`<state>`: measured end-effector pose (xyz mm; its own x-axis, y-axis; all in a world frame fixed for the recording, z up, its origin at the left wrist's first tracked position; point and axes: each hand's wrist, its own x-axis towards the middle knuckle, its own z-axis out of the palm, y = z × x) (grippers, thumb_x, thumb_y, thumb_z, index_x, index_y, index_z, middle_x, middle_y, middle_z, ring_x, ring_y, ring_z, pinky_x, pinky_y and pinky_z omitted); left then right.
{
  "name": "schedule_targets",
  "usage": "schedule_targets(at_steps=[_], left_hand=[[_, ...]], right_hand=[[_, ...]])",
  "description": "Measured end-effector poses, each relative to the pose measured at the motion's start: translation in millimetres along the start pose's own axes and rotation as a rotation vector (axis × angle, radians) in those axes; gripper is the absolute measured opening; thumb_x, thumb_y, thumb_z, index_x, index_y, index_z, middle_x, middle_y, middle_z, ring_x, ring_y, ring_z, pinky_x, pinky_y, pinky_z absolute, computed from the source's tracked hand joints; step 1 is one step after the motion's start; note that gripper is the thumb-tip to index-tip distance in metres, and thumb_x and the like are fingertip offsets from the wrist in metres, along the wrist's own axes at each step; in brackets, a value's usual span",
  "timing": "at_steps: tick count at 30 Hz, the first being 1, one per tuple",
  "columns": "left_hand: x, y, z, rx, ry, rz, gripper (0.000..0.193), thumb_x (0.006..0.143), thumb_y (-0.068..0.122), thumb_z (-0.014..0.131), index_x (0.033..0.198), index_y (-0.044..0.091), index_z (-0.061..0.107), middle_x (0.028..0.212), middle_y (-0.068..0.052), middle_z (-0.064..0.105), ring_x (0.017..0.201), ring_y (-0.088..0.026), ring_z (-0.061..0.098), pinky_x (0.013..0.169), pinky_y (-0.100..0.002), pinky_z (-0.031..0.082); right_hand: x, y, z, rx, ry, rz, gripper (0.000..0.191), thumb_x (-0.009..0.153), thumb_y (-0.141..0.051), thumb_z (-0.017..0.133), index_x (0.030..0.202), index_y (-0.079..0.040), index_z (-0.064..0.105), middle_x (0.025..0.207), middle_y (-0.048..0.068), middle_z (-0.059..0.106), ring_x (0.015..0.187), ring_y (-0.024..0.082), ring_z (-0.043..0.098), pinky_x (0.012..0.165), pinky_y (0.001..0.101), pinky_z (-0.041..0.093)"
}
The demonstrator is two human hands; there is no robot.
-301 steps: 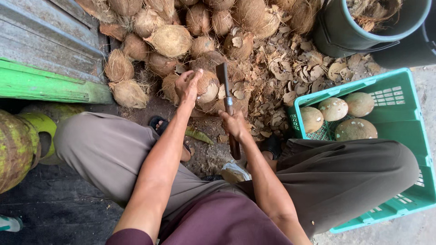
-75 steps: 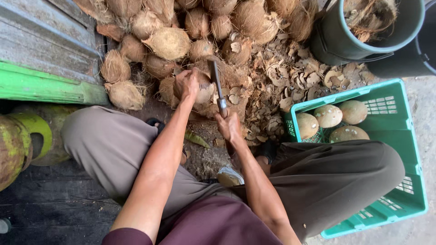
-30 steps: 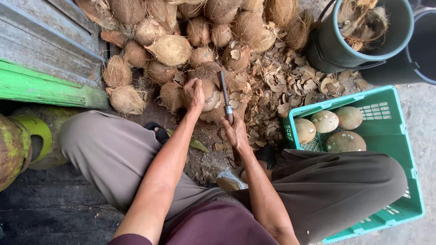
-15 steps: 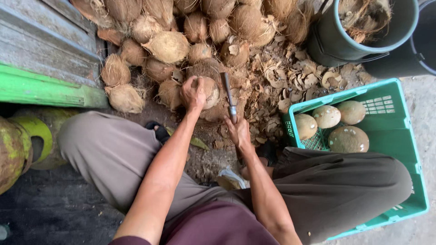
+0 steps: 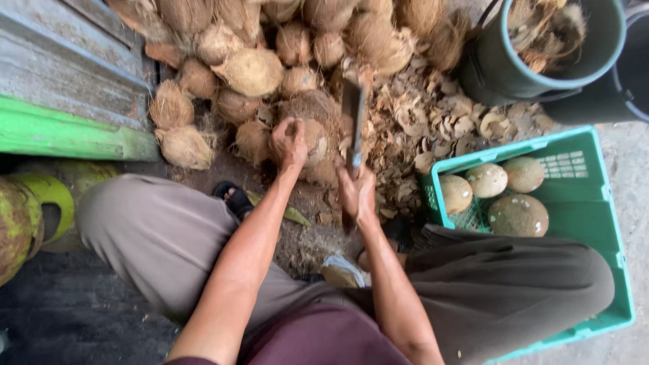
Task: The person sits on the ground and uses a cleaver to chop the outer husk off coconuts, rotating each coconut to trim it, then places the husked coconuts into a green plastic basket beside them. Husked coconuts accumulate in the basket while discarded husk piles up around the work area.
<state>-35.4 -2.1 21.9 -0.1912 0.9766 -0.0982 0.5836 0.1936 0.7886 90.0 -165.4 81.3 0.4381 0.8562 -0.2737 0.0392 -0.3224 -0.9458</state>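
The person is sitting low with knees spread, grey trousers filling the near part of the view, and a foot in a dark sandal [image 5: 233, 196] is resting on the dirt ground [image 5: 307, 236] between the legs. Both forearms are reaching forward over that ground. The right hand [image 5: 356, 192] is closing tight around the handle of a cleaver [image 5: 352, 118], whose flat blade is pointing away from the person and standing raised, just right of the coconut being worked. The left hand [image 5: 289, 143] is clamping its fingers over the top of a partly husked coconut [image 5: 312, 138], holding it down against the ground just in front of the knees; pale shell is showing beside the fingers. The two hands are working near each other but not touching.

To the right, beside the right knee, a green plastic crate [image 5: 605, 223] is sitting on the ground and holding four peeled coconuts [image 5: 497, 192], pale and smooth. Between the crate and the held coconut, husk scraps [image 5: 433, 122] are lying thick across the ground. At the left edge, a green painted beam [image 5: 67, 135] is running along a grey wall, with a yellow-green object [image 5: 27, 209] below it.

Farther out, a pile of brown fibrous coconuts [image 5: 253, 67] is stretching across the top of the view, touching one another. At the far right, a dark green bucket [image 5: 500, 67] is standing upright, holding husk fibre.
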Motion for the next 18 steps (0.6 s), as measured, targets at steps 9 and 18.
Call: schedule_targets(at_steps=[9, 18], left_hand=[[0.7, 3.7, 4.9, 0.019, -0.033, -0.094, 0.033, 0.09, 0.046, 0.066, 0.101, 0.017, 0.077, 0.111, -0.012, 0.075, 0.099, -0.032, 0.069, 0.086, -0.049, 0.05], [-4.7, 11.2, 1.2, 0.049, -0.143, -0.053, 0.043, 0.087, 0.053, 0.062, 0.109, 0.017, 0.075, 0.118, -0.011, 0.072, 0.107, -0.032, 0.066, 0.09, -0.049, 0.051]], right_hand=[[-0.2, -4.9, 14.2, -0.134, -0.076, 0.096, 0.036, 0.099, -0.031, 0.068, 0.073, -0.012, 0.055, 0.055, 0.0, 0.053, 0.043, 0.012, 0.046, 0.039, 0.0315, 0.042], [11.9, 23.3, 7.1, -0.217, -0.179, 0.095, 0.024, 0.097, -0.023, 0.063, 0.079, -0.009, 0.068, 0.059, 0.001, 0.059, 0.044, 0.013, 0.052, 0.039, 0.0299, 0.045]])
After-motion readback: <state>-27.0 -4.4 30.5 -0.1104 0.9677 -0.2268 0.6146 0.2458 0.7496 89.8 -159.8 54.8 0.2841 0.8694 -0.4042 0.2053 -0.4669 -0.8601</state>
